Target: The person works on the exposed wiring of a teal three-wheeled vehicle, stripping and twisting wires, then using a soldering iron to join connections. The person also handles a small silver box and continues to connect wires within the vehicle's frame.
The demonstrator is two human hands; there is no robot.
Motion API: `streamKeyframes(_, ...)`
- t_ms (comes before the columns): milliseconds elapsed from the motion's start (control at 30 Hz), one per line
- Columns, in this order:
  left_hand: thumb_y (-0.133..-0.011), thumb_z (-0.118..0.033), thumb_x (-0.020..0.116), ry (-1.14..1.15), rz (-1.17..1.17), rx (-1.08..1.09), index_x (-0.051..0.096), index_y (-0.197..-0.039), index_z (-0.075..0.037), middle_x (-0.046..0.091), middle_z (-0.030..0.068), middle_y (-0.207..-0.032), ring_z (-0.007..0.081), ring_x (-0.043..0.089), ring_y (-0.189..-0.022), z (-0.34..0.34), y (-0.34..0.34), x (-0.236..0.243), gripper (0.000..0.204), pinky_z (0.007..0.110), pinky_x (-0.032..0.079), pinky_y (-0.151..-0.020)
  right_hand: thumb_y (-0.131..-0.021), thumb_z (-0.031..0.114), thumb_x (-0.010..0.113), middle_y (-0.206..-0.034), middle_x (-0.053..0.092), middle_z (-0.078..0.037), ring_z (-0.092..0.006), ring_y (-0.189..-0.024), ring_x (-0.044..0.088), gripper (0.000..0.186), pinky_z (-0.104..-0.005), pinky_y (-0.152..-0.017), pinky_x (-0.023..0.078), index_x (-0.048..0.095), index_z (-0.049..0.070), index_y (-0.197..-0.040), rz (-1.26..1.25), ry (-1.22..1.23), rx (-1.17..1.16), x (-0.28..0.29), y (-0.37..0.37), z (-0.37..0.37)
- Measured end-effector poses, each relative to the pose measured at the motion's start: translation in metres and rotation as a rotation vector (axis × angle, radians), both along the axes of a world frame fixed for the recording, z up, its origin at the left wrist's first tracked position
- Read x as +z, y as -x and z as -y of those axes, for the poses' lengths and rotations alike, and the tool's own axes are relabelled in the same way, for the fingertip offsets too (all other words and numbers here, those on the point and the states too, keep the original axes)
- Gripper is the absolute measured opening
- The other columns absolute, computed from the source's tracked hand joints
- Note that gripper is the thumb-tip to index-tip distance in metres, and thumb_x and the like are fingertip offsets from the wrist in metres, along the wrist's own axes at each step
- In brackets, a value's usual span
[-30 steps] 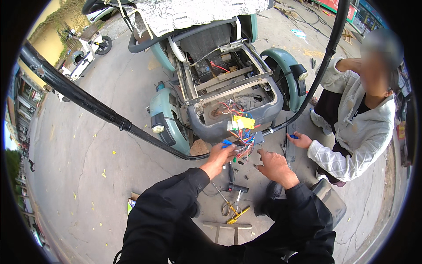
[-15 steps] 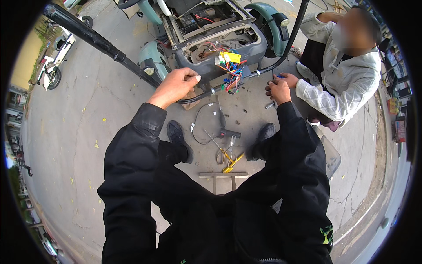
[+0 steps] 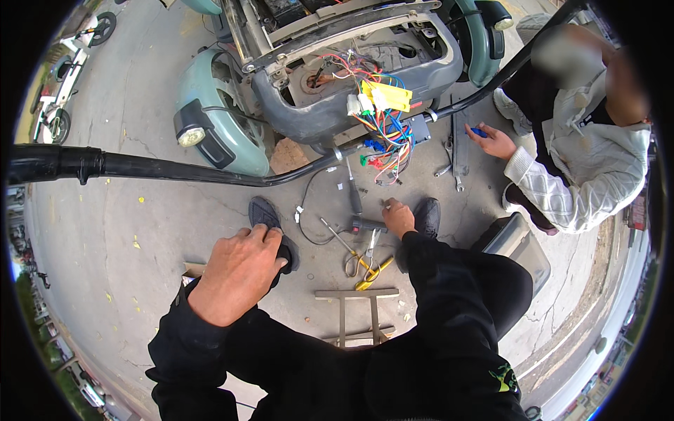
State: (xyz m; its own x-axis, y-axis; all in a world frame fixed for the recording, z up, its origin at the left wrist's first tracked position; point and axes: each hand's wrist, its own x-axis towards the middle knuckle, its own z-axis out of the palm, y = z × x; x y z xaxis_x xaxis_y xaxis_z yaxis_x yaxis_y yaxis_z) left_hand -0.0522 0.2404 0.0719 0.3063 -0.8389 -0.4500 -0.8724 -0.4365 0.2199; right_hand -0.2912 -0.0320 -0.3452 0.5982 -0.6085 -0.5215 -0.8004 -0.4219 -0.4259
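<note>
My left hand (image 3: 235, 275) rests back up over my left knee, fingers bent down and thumb apart; I see nothing in it. Low over the ground by my right shoe, my right hand (image 3: 398, 217) has its fingers curled together, and what they hold, if anything, is too small to tell. Closest to it lies a dark pistol-shaped tool (image 3: 366, 224). Ahead, a bundle of coloured wires (image 3: 390, 137) with connectors and a yellow tag (image 3: 390, 96) hangs from the open front of a green vehicle (image 3: 302, 116), over a black bar (image 3: 295, 175).
Scissors (image 3: 370, 254), a yellow-handled tool (image 3: 375, 274) and a screwdriver (image 3: 354, 194) lie between my feet, ahead of a small metal stand (image 3: 357, 295). At the right crouches a person (image 3: 583, 147) holding something blue (image 3: 479, 132); wrenches (image 3: 460, 168) and a plastic bin (image 3: 523, 249) are nearby.
Both my hands have drawn back from the bar and wires, the left to my knee, the right down near the ground tools. The view has shifted, bringing the vehicle closer.
</note>
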Motion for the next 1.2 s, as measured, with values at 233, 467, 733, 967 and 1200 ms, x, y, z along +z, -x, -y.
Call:
streamKeyframes(233, -0.092, -0.024, 0.080, 0.002, -0.026, 0.008, 0.061, -0.136, 0.001, 0.068, 0.0185, -0.125, 0.0313, 0.072, -0.108, 0.028, -0.009, 0.008, 0.055, 0.037, 0.062, -0.074, -0.093, 0.047, 0.077, -0.116, 0.075, -0.022, -0.0443, -0.106, 0.073, 0.059, -0.0554, -0.091, 0.059, 0.062, 0.001, -0.127, -0.105, 0.205, 0.042, -0.055, -0.106, -0.060)
streamKeyframes(467, -0.092, -0.021, 0.075, -0.020, 0.020, -0.017, 0.061, -0.136, 0.000, 0.068, 0.0192, -0.122, 0.0287, 0.072, -0.105, 0.025, -0.014, 0.010, 0.051, 0.035, 0.063, -0.067, -0.088, 0.028, 0.077, -0.108, 0.073, -0.026, -0.0454, -0.098, 0.074, 0.052, -0.0543, -0.085, 0.060, 0.054, 0.000, -0.125, 0.024, 0.224, 0.015, -0.039, -0.103, -0.061)
streamKeyframes(733, -0.097, -0.025, 0.075, 0.076, -0.027, -0.026, 0.065, -0.124, 0.002, 0.069, 0.0190, -0.110, 0.0367, 0.072, -0.102, 0.011, 0.004, -0.005, 0.040, 0.046, 0.060, -0.083, -0.099, 0.030, 0.059, -0.106, 0.073, -0.030, -0.0522, -0.092, 0.071, 0.033, -0.0613, -0.083, 0.056, 0.061, 0.001, -0.115, 0.287, 0.185, -0.164, 0.077, -0.050, -0.056)
streamKeyframes(967, -0.091, -0.040, 0.081, 0.205, 0.005, -0.092, 0.065, -0.126, 0.002, 0.071, 0.0236, -0.120, 0.0419, 0.069, -0.116, 0.020, 0.003, -0.030, 0.057, 0.052, 0.057, -0.096, -0.098, 0.028, 0.054, -0.099, 0.077, -0.031, -0.0525, -0.093, 0.075, 0.037, -0.0575, -0.088, 0.060, 0.071, -0.003, -0.108, -0.045, 0.139, 0.558, 0.261, -0.006, -0.052)
streamKeyframes(1200, -0.100, -0.030, 0.069, -0.042, -0.560, -0.292, 0.069, -0.122, -0.005, 0.074, 0.0211, -0.103, 0.0443, 0.070, -0.101, 0.051, 0.077, -0.064, 0.033, 0.052, 0.054, -0.088, -0.097, 0.027, 0.067, -0.091, 0.075, -0.026, -0.0468, -0.082, 0.073, 0.033, -0.0526, -0.079, 0.059, 0.070, -0.004, -0.108, 0.252, -0.384, 0.288, 0.430, 0.072, -0.063)
